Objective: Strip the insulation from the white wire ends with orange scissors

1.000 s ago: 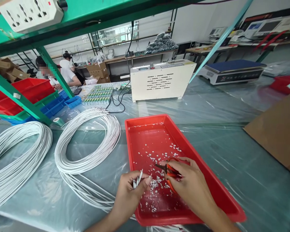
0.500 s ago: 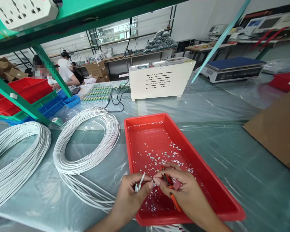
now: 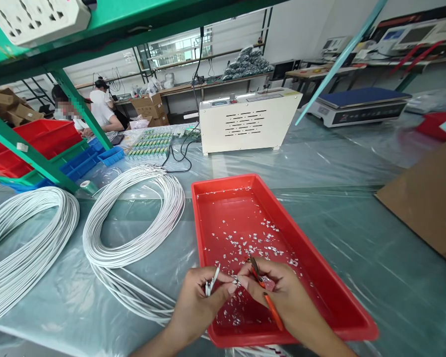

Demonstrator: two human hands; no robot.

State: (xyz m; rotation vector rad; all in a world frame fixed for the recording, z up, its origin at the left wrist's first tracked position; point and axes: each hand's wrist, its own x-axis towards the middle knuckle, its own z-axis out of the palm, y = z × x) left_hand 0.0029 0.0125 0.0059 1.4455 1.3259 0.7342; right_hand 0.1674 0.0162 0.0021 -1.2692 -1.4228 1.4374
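My left hand (image 3: 200,302) is closed around a small bunch of white wire ends (image 3: 211,282) at the near left edge of a red tray (image 3: 319,277). My right hand (image 3: 282,297) is closed on orange-handled cutters (image 3: 265,292), with its fingertips touching the left thumb over the tray. Several small white insulation scraps (image 3: 256,245) lie scattered on the tray floor. The wires run down to a white wire coil (image 3: 133,218) lying left of the tray.
A second white wire coil (image 3: 22,248) lies at far left. Behind the tray stand a cream machine box (image 3: 247,121) and a scale (image 3: 356,106). Red, green and blue bins (image 3: 40,148) sit under a green shelf frame (image 3: 74,104). Brown cardboard (image 3: 427,198) lies right. People sit far back.
My right hand has drawn back toward me and to the left, meeting the left hand's fingertips. The cutters have tilted, their handle now pointing toward me. The left hand has stayed put.
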